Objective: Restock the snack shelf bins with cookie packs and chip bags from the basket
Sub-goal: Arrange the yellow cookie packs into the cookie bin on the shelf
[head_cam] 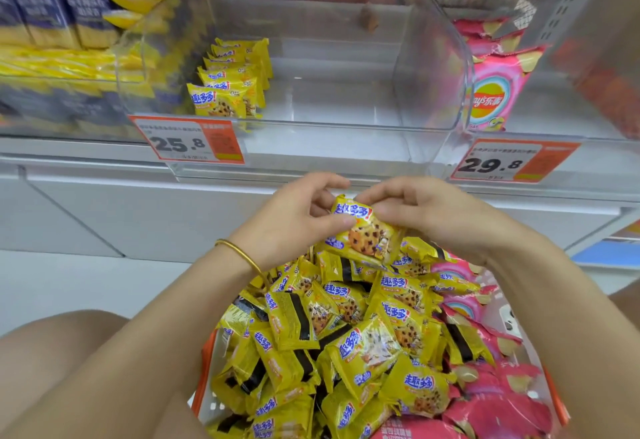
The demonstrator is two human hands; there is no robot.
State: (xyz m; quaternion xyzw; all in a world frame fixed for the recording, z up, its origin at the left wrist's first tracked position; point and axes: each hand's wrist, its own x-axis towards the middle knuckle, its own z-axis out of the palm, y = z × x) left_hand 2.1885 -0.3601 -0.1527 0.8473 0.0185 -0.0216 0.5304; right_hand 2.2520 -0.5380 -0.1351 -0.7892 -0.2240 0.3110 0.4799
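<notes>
Cookie packs (346, 334) and pink chip bags (485, 386) fill the basket (202, 390) nearest, one pack (367, 231) pinched above them between left hand (291, 217) and right hand (426, 210); beyond, on the white shelf (104, 151), a clear bin (346, 116) holds a short row (228, 85) at its left wall.

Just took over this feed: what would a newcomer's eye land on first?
The left hand and right hand pinch one yellow cookie pack at centre, over a basket heaped with more packs and, on its right, pink chip bags. Above, the clear middle bin holds only a short row of packs at its left.
</notes>
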